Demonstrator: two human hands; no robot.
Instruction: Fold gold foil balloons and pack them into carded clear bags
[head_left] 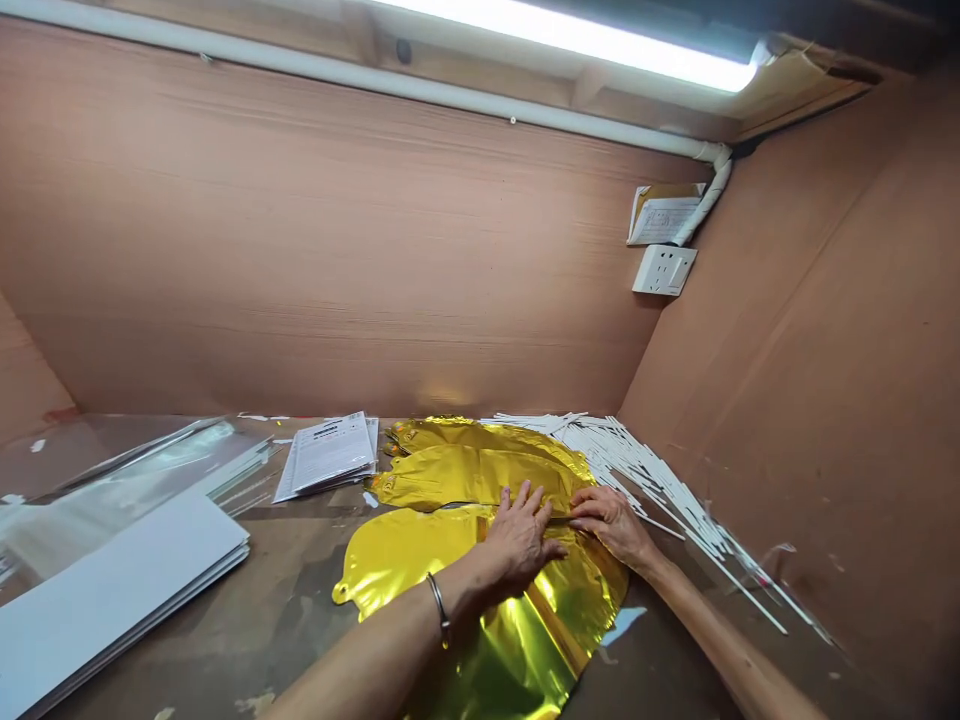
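A flat, uninflated gold foil balloon (409,555) lies spread on the table in front of me, with a small tab with a hole at its left edge. My left hand (523,540) rests on the foil with its fingers spread, and a metal bracelet (439,608) circles that wrist. Just to the right, my right hand (613,527) has its thumb and fingers pinched together on a folded edge of the balloon. Behind both hands lie more gold foil balloons (442,475), folded into long narrow shapes and overlapping.
Many thin white sticks (660,480) are strewn along the right side. At the left are stacked white sheets (135,590), clear plastic bags (150,480) and a pile of printed packets (328,455). Brown walls enclose the table; a socket (664,270) is fixed at the back right.
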